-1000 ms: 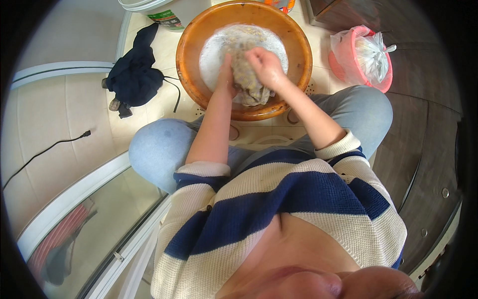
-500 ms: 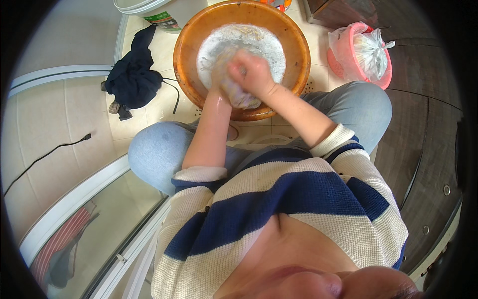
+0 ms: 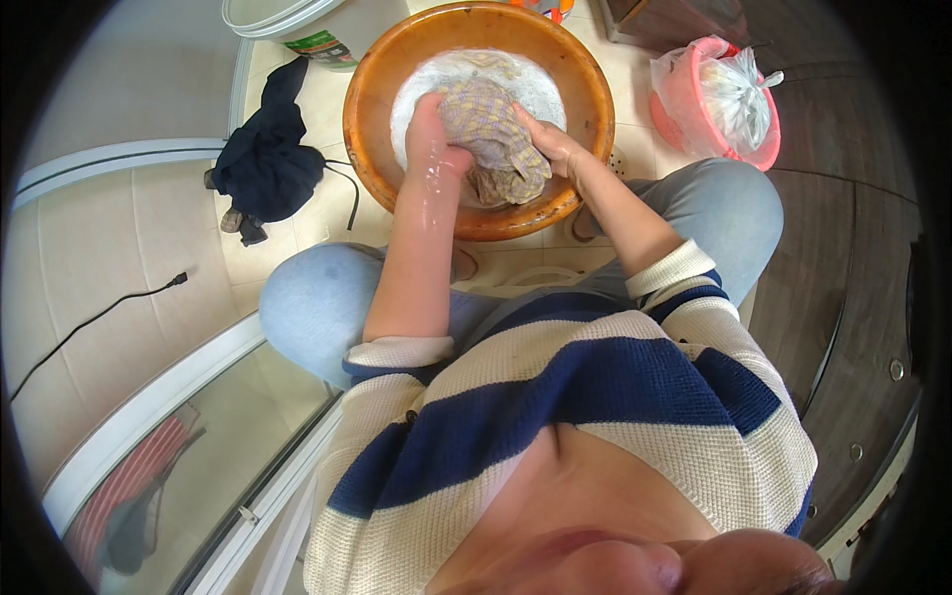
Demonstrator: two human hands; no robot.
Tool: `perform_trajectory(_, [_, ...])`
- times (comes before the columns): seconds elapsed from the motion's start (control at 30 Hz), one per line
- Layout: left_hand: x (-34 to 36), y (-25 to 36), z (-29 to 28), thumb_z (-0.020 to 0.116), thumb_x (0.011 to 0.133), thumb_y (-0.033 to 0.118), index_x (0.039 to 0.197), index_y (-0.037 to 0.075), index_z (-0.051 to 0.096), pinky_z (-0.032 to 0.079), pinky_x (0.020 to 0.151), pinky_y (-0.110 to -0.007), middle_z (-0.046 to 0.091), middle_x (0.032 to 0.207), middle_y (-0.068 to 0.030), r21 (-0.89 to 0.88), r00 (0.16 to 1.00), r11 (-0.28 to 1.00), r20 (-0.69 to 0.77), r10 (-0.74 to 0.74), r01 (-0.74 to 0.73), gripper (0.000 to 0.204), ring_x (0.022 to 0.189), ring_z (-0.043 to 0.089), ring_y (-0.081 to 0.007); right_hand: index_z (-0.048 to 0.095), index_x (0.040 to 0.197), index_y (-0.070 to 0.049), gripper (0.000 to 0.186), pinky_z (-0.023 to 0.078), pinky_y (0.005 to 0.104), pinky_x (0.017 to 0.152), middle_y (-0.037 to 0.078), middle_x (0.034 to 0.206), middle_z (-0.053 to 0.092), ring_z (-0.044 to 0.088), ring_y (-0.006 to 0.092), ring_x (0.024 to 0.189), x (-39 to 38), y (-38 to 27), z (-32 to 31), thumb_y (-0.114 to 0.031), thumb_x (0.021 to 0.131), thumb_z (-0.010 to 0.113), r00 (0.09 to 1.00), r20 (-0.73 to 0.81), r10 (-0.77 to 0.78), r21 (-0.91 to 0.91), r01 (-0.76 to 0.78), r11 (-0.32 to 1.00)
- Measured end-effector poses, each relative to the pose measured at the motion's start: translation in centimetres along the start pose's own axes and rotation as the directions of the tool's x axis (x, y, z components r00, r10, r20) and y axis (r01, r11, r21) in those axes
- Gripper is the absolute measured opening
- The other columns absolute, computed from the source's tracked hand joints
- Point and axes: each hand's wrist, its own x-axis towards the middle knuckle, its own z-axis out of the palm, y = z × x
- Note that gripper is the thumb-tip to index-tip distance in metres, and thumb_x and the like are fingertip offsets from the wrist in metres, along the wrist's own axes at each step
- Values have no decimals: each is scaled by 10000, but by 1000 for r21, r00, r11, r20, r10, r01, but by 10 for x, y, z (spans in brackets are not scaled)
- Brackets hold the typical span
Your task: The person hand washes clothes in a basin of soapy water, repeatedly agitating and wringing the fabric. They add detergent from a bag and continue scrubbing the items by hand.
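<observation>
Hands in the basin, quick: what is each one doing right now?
Left hand: closed on the wet checked cloth.
Right hand: gripping the same cloth's other side.

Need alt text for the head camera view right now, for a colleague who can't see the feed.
Seen from above, a crouching person in a striped sweater presses a wet checked cloth between the left hand and right hand in an orange basin of soapy water on a tiled floor. A dark garment lies left of the basin; a pink basket holding a plastic bag stands to its right.

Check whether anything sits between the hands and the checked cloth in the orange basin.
Nothing visible does. The left hand and right hand both press directly on the checked cloth, which lies over soapy water inside the orange basin.
</observation>
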Motion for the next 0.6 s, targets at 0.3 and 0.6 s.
perform_trajectory(0.3, [-1,-5,-17,452,896,542,1358,81,417,350,1000,-498,477,1344,-113,325,990,940,-130,-61,101,654,1266,382,-324,656,1016,1,371,516,282,769,71,951,684,635,134,896,-92,-89,60,-273,783,743,843,14,-537,-121,535,836])
perform_trajectory(0.6, [-15,-19,-41,405,910,508,1292,67,458,421,938,-449,528,1241,-131,57,926,994,373,61,-88,586,1101,509,-293,622,696,-51,269,375,383,558,87,625,529,507,295,608,-134,-73,134,-251,616,784,155,352,-923,-628,771,-110])
